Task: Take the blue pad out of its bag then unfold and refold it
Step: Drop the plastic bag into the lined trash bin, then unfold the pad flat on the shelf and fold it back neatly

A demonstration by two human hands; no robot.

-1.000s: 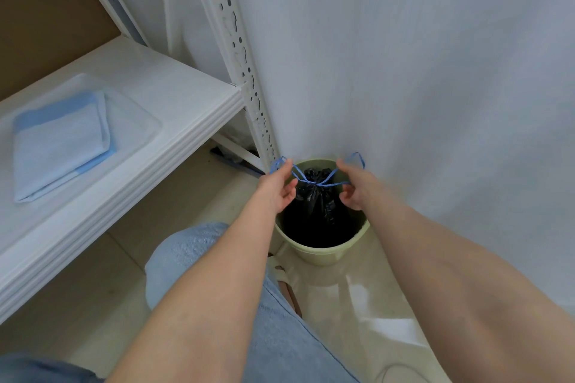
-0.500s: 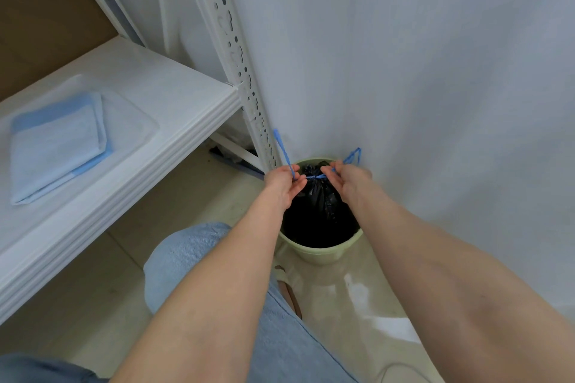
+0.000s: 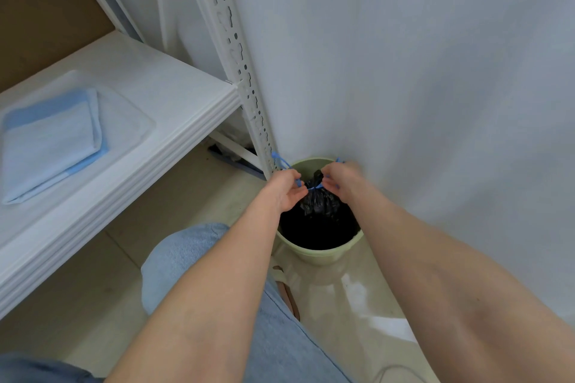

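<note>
The folded blue pad (image 3: 51, 141) lies inside a clear plastic bag (image 3: 130, 121) on the white shelf (image 3: 174, 93) at the left. Both hands are far from it, down at a pale green bin (image 3: 317, 253) on the floor. My left hand (image 3: 284, 188) and my right hand (image 3: 340, 179) each pinch an end of the blue drawstring (image 3: 312, 187) of the black bin liner (image 3: 320, 205), whose neck is gathered tight between them.
A white perforated shelf upright (image 3: 236, 59) stands just left of the bin. A white wall (image 3: 420, 71) closes the right side. My knee in light jeans (image 3: 186, 255) is below the forearms, over a beige tiled floor (image 3: 93, 283).
The hands have come closer together over the bin, and the drawstring loops between them have shrunk as the liner's neck tightened. The view tilted slightly.
</note>
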